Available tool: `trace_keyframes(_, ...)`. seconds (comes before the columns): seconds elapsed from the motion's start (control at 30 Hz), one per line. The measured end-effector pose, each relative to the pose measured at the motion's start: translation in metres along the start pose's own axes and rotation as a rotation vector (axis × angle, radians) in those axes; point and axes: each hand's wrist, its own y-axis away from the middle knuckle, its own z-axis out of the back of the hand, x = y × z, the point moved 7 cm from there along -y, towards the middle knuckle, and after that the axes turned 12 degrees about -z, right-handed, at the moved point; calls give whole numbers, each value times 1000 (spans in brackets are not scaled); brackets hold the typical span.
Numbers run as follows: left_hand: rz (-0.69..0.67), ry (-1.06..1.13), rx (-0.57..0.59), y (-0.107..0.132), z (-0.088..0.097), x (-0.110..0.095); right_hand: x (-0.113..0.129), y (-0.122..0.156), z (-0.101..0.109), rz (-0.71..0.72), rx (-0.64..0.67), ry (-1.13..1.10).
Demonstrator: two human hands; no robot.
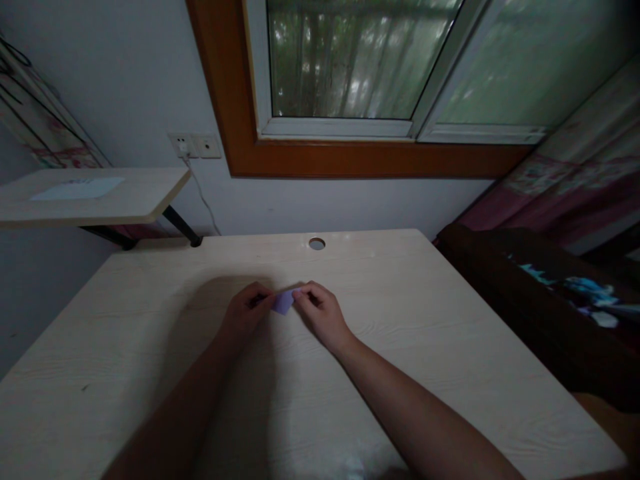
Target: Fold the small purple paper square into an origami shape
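Head view, dim room: one pale wooden desk (440, 333) fills the lower frame, set against a white wall under one wood-framed window (350, 60) with two panes at the top. A dark piece of furniture (525, 293) stands along the right edge. One side shelf (145, 197) sits at the upper left and carries one white sheet (77, 189). Two socket plates (195, 145) are on the wall beside it. One round cable hole (317, 243) is near the desk's far edge. Two hands meet at the frame's centre. The left hand (245, 313) and right hand (320, 313) each have their fingers (299, 292) curled in, pinching opposite sides of one small purple paper (283, 302) that lies just above or on the desk between them.
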Motion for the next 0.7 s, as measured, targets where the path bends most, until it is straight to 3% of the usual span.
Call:
trace_keyframes(0.33, 42, 28, -66, 1, 4, 4, -17, -3, 7, -127, -73, -157)
trace_keyframes(0.7, 81, 20, -146, 0, 12, 3, -18, -5, 10, -193, -95, -313)
